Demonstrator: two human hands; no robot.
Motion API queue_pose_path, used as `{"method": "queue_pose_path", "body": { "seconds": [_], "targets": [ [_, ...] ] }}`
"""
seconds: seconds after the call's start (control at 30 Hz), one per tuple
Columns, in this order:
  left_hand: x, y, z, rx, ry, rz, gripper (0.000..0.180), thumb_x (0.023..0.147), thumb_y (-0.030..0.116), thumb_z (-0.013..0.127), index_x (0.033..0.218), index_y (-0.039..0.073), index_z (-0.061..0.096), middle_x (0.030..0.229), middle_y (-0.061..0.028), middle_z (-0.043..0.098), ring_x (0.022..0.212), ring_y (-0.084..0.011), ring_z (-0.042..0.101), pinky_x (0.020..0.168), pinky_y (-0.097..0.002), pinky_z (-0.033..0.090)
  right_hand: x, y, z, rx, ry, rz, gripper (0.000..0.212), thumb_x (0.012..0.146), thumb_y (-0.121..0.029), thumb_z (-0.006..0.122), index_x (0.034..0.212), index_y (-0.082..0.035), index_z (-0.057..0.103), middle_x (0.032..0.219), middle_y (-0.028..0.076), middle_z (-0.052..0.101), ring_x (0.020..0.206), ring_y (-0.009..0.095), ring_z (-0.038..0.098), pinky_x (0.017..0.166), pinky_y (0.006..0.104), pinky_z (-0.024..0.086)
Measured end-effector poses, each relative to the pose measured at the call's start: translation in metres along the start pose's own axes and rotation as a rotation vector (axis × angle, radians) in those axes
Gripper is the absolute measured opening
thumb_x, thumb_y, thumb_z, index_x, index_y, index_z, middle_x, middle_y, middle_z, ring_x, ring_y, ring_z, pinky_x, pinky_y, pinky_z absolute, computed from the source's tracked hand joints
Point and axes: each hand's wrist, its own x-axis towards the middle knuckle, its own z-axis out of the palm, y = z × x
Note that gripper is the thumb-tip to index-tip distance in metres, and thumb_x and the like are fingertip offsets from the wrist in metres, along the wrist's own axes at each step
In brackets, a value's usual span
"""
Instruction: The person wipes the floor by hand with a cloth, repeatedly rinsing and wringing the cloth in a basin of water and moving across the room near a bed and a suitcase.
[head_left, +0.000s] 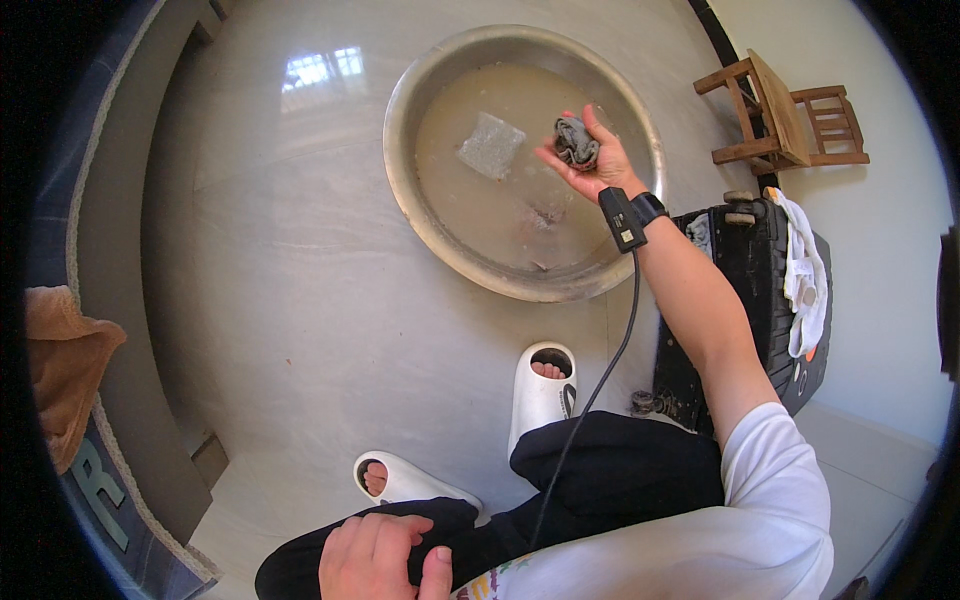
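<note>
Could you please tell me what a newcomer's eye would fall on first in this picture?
Probably the wide metal basin of cloudy water, upper centre, with a translucent, squarish piece in it, slightly left of its middle. Next might come the right hand, its open palm bearing a crumpled grey bundle, seemingly cloth, over the basin's right part. The white slip-on shoes, below the basin in the view, may stand out too.

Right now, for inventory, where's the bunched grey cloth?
Head view, upper right of centre: the bunched grey cloth lies in the right hand, over the metal basin.
</note>
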Motion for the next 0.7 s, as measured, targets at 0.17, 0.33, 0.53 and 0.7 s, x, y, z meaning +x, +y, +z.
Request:
{"method": "queue_pose_path", "body": {
  "seconds": [0.17, 0.33, 0.53, 0.7],
  "targets": [
    [0.001, -0.001, -0.001, 0.001, -0.006, 0.005, 0.018, 0.091, 0.014, 0.064, 0.104, 0.002, 0.062, 0.087, -0.0157, 0.062, 0.082, -0.0364, 0.06, 0.075, -0.0445, 0.047, -0.002, 0.008, 0.026, -0.044, 0.268, -0.131, 0.03, 0.095, -0.01, 0.071, 0.121, -0.015, 0.057, 0.111, 0.012, 0.061, 0.091, 0.026, 0.063, 0.067, 0.027, 0.059],
    [0.004, -0.003, -0.001, 0.005, -0.018, -0.002, 0.018, 0.091, 0.014, 0.064, 0.104, 0.002, 0.062, 0.087, -0.0155, 0.062, 0.082, -0.0363, 0.061, 0.074, -0.0448, 0.047, -0.001, -0.015, 0.007, -0.052, 0.01, -0.05, 0.02, 0.097, -0.009, 0.067, 0.114, -0.014, 0.057, 0.112, 0.01, 0.062, 0.085, 0.02, 0.061, 0.056, 0.023, 0.052],
    [0.005, -0.004, -0.002, -0.003, -0.017, -0.004, 0.017, 0.091, 0.014, 0.064, 0.104, 0.002, 0.062, 0.086, -0.0153, 0.061, 0.082, -0.0361, 0.061, 0.074, -0.0446, 0.047, -0.007, -0.017, 0.017, -0.252, 0.111, -0.032, 0.019, 0.093, -0.024, 0.072, 0.099, -0.014, 0.056, 0.087, 0.006, 0.062, 0.055, 0.014, 0.051, 0.038, 0.0205, 0.034],
    [0.006, -0.004, -0.003, -0.005, -0.022, -0.008, 0.017, 0.091, 0.013, 0.064, 0.104, 0.002, 0.062, 0.086, -0.0152, 0.062, 0.082, -0.0359, 0.061, 0.074, -0.0443, 0.048, -0.008, -0.008, 0.023, -0.471, 0.349, -0.069, 0.024, 0.086, -0.027, 0.074, 0.084, -0.011, 0.056, 0.069, 0.005, 0.056, 0.041, 0.013, 0.044, 0.034, 0.0234, 0.029]
  ]
}}
